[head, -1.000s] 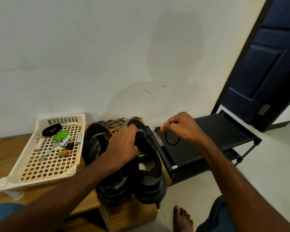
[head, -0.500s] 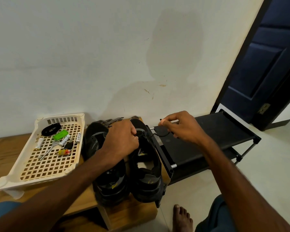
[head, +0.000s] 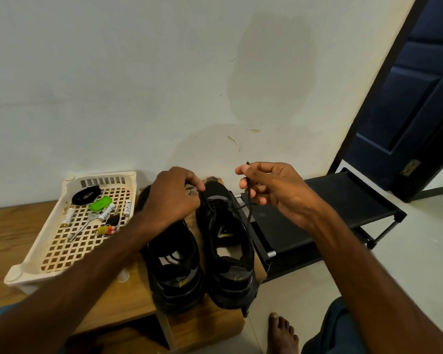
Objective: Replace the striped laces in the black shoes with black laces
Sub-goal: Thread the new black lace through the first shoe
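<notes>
The right hand's (head: 271, 190) thumb and forefinger pinch the black lace (head: 248, 213) near its tip, the other fingers curled; the lace drops to the front eyelets of one shoe (head: 228, 241). The left hand (head: 172, 200), fingers curled, pinches the lace's other strand at that shoe's toe. The striped laces (head: 192, 189) lie just beneath this hand. The second shoe (head: 174, 264) stands alongside on a wooden bench (head: 16, 231), near a tray (head: 36, 256).

wooden bench (head: 13, 233) | cream tray (head: 16, 274) left | black shoes (head: 228, 277) right
</notes>
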`<state>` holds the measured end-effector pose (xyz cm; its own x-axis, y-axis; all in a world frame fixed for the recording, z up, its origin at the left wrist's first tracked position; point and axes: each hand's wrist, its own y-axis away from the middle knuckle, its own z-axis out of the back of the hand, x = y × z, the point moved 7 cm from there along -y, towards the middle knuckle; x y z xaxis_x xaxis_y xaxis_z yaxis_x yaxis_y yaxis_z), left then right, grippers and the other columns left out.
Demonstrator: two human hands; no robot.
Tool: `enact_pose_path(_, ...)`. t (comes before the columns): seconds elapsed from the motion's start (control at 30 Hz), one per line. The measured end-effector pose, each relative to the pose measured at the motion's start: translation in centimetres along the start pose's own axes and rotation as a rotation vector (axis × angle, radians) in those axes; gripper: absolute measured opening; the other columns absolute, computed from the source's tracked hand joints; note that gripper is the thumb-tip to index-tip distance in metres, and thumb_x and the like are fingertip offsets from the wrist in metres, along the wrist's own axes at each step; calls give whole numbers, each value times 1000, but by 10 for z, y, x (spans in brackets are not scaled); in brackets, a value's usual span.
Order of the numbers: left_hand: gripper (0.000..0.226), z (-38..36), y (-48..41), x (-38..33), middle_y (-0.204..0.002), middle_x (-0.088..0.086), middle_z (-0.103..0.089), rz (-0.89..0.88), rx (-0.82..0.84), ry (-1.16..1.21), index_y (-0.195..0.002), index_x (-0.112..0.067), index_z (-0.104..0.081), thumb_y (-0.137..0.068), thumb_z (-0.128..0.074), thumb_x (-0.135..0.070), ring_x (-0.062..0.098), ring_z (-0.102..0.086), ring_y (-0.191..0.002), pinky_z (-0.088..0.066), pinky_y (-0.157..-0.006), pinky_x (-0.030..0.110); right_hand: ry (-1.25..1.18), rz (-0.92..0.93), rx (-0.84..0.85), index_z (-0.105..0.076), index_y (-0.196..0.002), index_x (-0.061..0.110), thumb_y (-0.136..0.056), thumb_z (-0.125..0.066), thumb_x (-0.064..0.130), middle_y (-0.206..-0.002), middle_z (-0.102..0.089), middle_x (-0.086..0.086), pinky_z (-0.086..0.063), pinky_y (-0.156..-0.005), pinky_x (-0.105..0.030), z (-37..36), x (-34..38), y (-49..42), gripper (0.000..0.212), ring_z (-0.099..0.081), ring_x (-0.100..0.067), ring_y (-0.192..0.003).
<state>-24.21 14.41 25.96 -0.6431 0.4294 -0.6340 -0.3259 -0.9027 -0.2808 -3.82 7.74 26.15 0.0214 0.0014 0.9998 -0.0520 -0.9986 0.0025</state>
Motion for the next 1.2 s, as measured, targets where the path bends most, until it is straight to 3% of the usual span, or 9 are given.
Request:
enact_pose_path(0.07, 14, 0, 4, -7, -104, -12, -74, -53, -49, -83, -93, -25, -80, -89, -71, -15, 5, -64, -100, -52, -98, 29, -45, -10, 30, -73, -115, 1, -93, -72, 24, -92, -75, -11, -51, -54, -18, -6, -1, -1, 32, -66, -12, -68)
enact_pose_path(0.17, 23, -1, 5, -25, -99, -13, -75, -106, 4, 200, -104, -19, -77, -104, -55, -26, -4, -68, -85, -48, -85, 6, -71, -2, 12, -74, -113, 2, -87, -76, 24, -99, -78, -15, -58, -62, -20, -10, -1, -3, 33, -74, -17, -79)
enact_pose_path(0.3, 30, -26, 15, -37, -89, 4, -78, -36, 352, 541, -113, -13, -68, -106, -49, -35, 18, -75, -81, -59, -83, 32, -106, 20, -36, -74, -110, 3, -89, -76, 19, -103, -78, -16, -60, -67, -22, -11, 0, -5, 26, -77, -23, -89)
enact_pose_path(0.43, 21, -23, 8, -23, -82, 1, -76, -4, 296, 521, -107, -12, -75, -104, -57, -22, 10, -61, -63, -55, -62, 23, -62, 36, -175, -72, -112, -1, -94, -73, 15, -100, -78, -17, -61, -69, -24, 2, 0, -4, 25, -78, -27, -90)
enact_pose_path(0.6, 21, -20, 4, -8, -95, 2, -80, -9, 336, 541, -115, -10, -73, -100, -60, -4, 15, -74, -79, -60, -68, 23, 71, 10, -270, -71, -107, -4, -94, -72, 12, -89, -79, -16, -62, -64, -26, 21, -5, -2, 20, -79, -28, -82)
enact_pose_path(0.83, 17, -2, -1, 7, -69, -2, -76, 10, 144, 344, -84, -12, -76, -86, -81, -28, 13, -71, -53, -53, -48, 17, 384, 4, -354, -74, -95, -2, -94, -73, 16, -75, -77, -11, -56, -49, -24, 32, -10, -1, 18, -75, -23, -60)
enact_pose_path(1.07, 6, -8, 1, 3, -76, -5, -78, -48, 266, 349, -95, -10, -76, -93, -73, -14, 11, -76, -67, -57, -61, 15, 955, -134, -294, -73, -62, 13, -91, -64, 61, -53, -69, 2, -47, -55, -21, 31, -19, 2, 57, -58, -2, -39)
enact_pose_path(1.13, 8, -11, 3, -1, -72, -8, -77, -79, 253, 324, -90, -12, -77, -90, -76, -20, 10, -74, -61, -56, -58, 14, 976, 45, -301, -74, -66, 17, -87, -67, 64, -59, -71, 4, -52, -60, -26, 21, -3, 1, 51, -63, -2, -50)
enact_pose_path(1.2, 9, -15, 6, -6, -71, -7, -76, -104, 245, 326, -88, -16, -78, -89, -78, -24, 10, -73, -59, -57, -56, 17, 839, 170, -95, -79, -86, 24, -83, -72, 60, -82, -76, 10, -59, -77, -32, -2, 5, -1, 36, -70, -2, -78)
